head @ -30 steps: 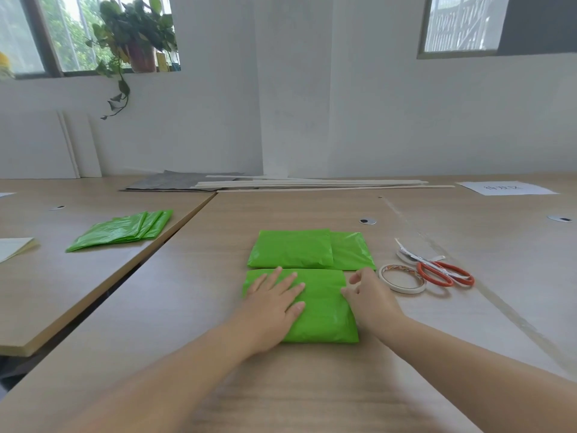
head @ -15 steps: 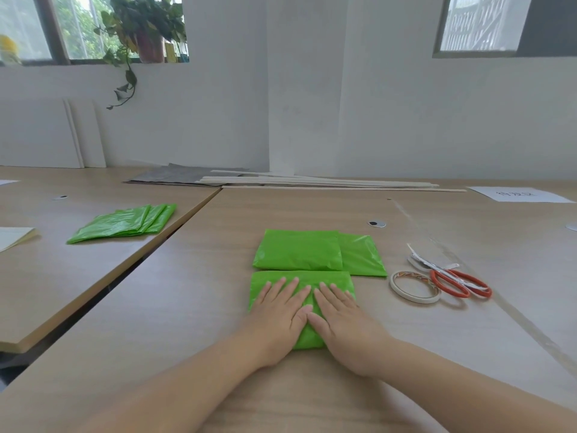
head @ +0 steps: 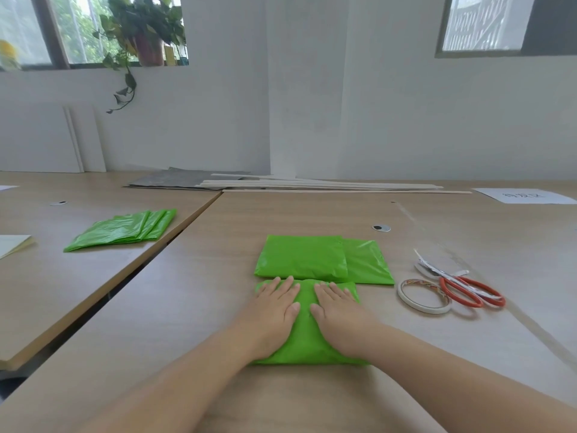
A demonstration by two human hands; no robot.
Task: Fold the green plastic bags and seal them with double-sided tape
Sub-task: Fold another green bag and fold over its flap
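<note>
Springback is the chief risk from the head view. The folded green bag (head: pixel 304 342) lies on the table (head: pixel 203 307) right in front of the person. The left hand (head: pixel 274 310) and the right hand (head: pixel 338 310) are laid flat on it side by side, fingers straight, pressing down and gripping nothing. Thin plastic like this probably traps air, so lifting both palms at once could let the fold puff up and creep open before any tape is on it. Reaching for the tape roll (head: pixel 423 296), which sits to the right just beside the scissors (head: pixel 468 289), would leave only 1 hand to pin the packet, and slick film may slide on the smooth wood. The bag itself is bright green and glossy, a plump rectangle with soft wrinkles between the thumbs. Its far edge nearly meets 2 other folded bags (head: pixel 303 257) just behind it. A loose stack of green bags (head: pixel 125 229) lies well apart on the neighbouring table (head: pixel 46 292).
</note>
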